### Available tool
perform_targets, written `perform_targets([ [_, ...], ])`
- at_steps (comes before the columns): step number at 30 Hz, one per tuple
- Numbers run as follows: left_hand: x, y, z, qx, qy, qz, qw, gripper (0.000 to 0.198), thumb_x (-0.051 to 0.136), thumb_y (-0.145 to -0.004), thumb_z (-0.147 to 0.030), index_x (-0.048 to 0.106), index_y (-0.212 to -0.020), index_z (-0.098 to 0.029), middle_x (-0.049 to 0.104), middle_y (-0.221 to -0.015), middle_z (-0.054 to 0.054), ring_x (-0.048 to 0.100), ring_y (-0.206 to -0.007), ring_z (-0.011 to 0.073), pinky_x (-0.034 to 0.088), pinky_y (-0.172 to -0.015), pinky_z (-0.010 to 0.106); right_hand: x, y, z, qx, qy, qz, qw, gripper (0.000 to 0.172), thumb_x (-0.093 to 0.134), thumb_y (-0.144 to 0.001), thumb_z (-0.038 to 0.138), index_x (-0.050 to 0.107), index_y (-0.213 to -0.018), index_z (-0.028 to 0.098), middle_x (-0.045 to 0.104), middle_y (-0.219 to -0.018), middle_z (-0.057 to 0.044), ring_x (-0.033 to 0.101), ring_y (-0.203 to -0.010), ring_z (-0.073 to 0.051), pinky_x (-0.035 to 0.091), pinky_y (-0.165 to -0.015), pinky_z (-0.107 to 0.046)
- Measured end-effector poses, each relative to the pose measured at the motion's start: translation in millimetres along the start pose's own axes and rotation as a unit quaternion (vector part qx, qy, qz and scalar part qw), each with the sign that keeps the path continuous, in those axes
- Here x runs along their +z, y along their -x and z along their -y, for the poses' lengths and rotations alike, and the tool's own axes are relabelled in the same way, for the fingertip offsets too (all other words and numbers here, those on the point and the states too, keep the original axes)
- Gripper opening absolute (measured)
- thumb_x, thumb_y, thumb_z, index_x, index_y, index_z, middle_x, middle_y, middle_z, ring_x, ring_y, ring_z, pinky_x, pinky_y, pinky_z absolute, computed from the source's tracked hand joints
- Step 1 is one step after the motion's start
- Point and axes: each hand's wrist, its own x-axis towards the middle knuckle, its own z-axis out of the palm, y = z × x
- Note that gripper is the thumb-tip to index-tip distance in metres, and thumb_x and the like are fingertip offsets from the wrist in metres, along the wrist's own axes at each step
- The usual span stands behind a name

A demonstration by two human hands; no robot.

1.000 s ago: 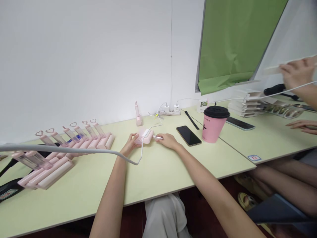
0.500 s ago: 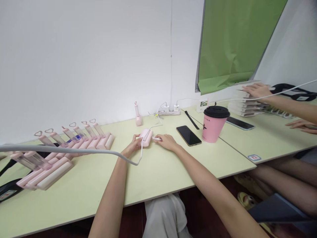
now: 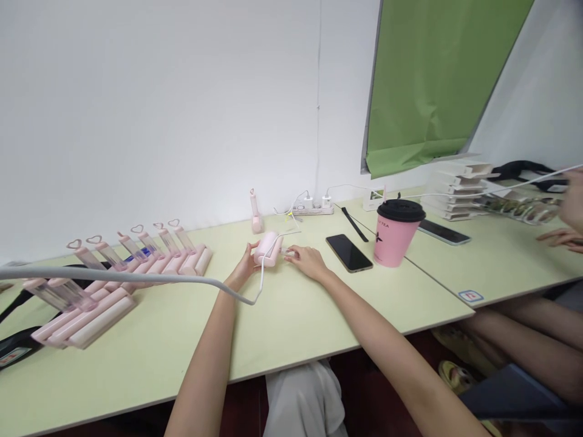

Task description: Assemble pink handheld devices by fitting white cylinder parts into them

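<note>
My left hand (image 3: 246, 262) is closed around the left side of a pink rounded block (image 3: 268, 247), held just above the table. At the block's right side, my right hand (image 3: 306, 261) pinches a small clear piece (image 3: 285, 251) with thumb and fingertips. Whether this piece is joined to the block I cannot tell. A white cable (image 3: 182, 278) hangs close to the camera and passes in front of the block, hiding part of it. Behind my hands, a pink piece with a clear stem and a loop on top (image 3: 255, 215) stands by the wall.
Several pink pieces with clear tubes and heart loops (image 3: 150, 258) lie at left beside black straps. To the right are a phone (image 3: 348, 252), a black strip (image 3: 354, 224) and a pink cup (image 3: 395, 237). Behind sit a power strip (image 3: 313, 210), stacked white boxes (image 3: 460, 188) and a co-worker's hand (image 3: 567, 238).
The pink block has turned slightly in my left hand, with my right hand still beside it. A co-worker's hand has moved off the stacked boxes to the right. The view has shifted a little.
</note>
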Motion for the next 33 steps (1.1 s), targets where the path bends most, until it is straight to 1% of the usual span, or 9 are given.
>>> perform_targets([
  [4, -5.1, -2, -1, 0.01, 0.013, -0.028, 0.999, 0.07, 0.034, -0.075, -0.07, 0.033, -0.13, -0.027, 0.064, -0.101, 0.007, 0.059, -0.094, 0.0213, 0.042, -0.083, 0.036, -2, 2, 6, -0.014, 0.015, -0.046, 0.999, 0.034, 0.046, -0.086, 0.047, 0.056, -0.111, 0.028, 0.067, -0.097, -0.001, 0.06, -0.086, -0.016, 0.036, -0.067, -0.025],
  [7, -4.4, -1, -1, 0.005, 0.013, -0.054, 0.998, 0.068, 0.042, -0.074, -0.068, 0.039, -0.125, -0.024, 0.064, -0.101, 0.007, 0.059, -0.094, 0.0224, 0.043, -0.081, 0.035, -4, 5, 12, -0.033, 0.044, -0.062, 0.997, 0.031, 0.049, -0.085, 0.044, 0.057, -0.109, 0.026, 0.066, -0.101, -0.003, 0.059, -0.087, -0.017, 0.036, -0.069, -0.025],
  [11, 3.2, 2, 0, 0.034, -0.041, -0.089, 0.995, 0.055, 0.063, -0.069, -0.049, 0.048, -0.115, -0.022, 0.059, -0.108, 0.007, 0.054, -0.103, 0.0225, 0.043, -0.085, 0.032, -7, 9, 18, -0.077, 0.092, -0.059, 0.991, 0.026, 0.048, -0.086, 0.04, 0.059, -0.104, 0.024, 0.065, -0.097, -0.006, 0.058, -0.086, -0.018, 0.034, -0.072, -0.026],
  [13, 8.8, 3, 1, 0.057, -0.06, -0.1, 0.991, 0.05, 0.066, -0.068, -0.042, 0.049, -0.111, -0.022, 0.056, -0.112, 0.006, 0.05, -0.109, 0.021, 0.041, -0.089, 0.03, -8, 10, 19, -0.092, 0.114, -0.057, 0.988, 0.025, 0.046, -0.087, 0.037, 0.059, -0.104, 0.024, 0.064, -0.095, -0.007, 0.058, -0.086, -0.018, 0.033, -0.072, -0.026],
  [15, 13.9, 3, 1, 0.078, -0.068, -0.108, 0.989, 0.047, 0.066, -0.069, -0.039, 0.049, -0.11, -0.024, 0.054, -0.114, 0.005, 0.047, -0.112, 0.0193, 0.039, -0.091, 0.028, -8, 11, 18, -0.098, 0.13, -0.06, 0.985, 0.025, 0.045, -0.088, 0.036, 0.058, -0.105, 0.024, 0.064, -0.094, -0.006, 0.057, -0.085, -0.017, 0.032, -0.07, -0.026],
  [21, 20.1, 2, 0, 0.099, -0.072, -0.109, 0.986, 0.047, 0.066, -0.07, -0.035, 0.045, -0.112, -0.029, 0.053, -0.113, 0.001, 0.047, -0.112, 0.017, 0.041, -0.09, 0.026, -4, 10, 13, -0.114, 0.163, -0.068, 0.978, 0.029, 0.04, -0.09, 0.033, 0.053, -0.115, 0.025, 0.063, -0.095, -0.006, 0.056, -0.083, -0.017, 0.032, -0.069, -0.026],
  [27, 17.5, 1, 1, 0.094, -0.076, -0.123, 0.985, 0.044, 0.065, -0.069, -0.036, 0.045, -0.107, -0.026, 0.054, -0.108, 0.003, 0.051, -0.105, 0.0171, 0.043, -0.087, 0.028, -8, 9, 14, -0.123, 0.138, -0.064, 0.981, 0.027, 0.042, -0.09, 0.033, 0.055, -0.112, 0.025, 0.064, -0.094, -0.006, 0.057, -0.084, -0.017, 0.032, -0.068, -0.026],
  [30, 13.8, 0, 3, 0.086, -0.077, -0.107, 0.987, 0.044, 0.066, -0.069, -0.036, 0.045, -0.106, -0.025, 0.055, -0.107, 0.004, 0.053, -0.102, 0.0173, 0.043, -0.085, 0.028, -10, 9, 13, -0.114, 0.127, -0.057, 0.984, 0.026, 0.045, -0.088, 0.033, 0.057, -0.11, 0.026, 0.064, -0.095, -0.005, 0.058, -0.084, -0.017, 0.033, -0.07, -0.026],
  [33, 11.0, 1, 4, 0.09, -0.072, -0.087, 0.99, 0.048, 0.066, -0.068, -0.036, 0.045, -0.11, -0.025, 0.055, -0.109, 0.004, 0.052, -0.104, 0.0177, 0.042, -0.086, 0.027, -10, 8, 11, -0.096, 0.112, -0.057, 0.987, 0.024, 0.047, -0.086, 0.032, 0.058, -0.107, 0.025, 0.064, -0.096, -0.005, 0.058, -0.086, -0.017, 0.033, -0.072, -0.027],
])
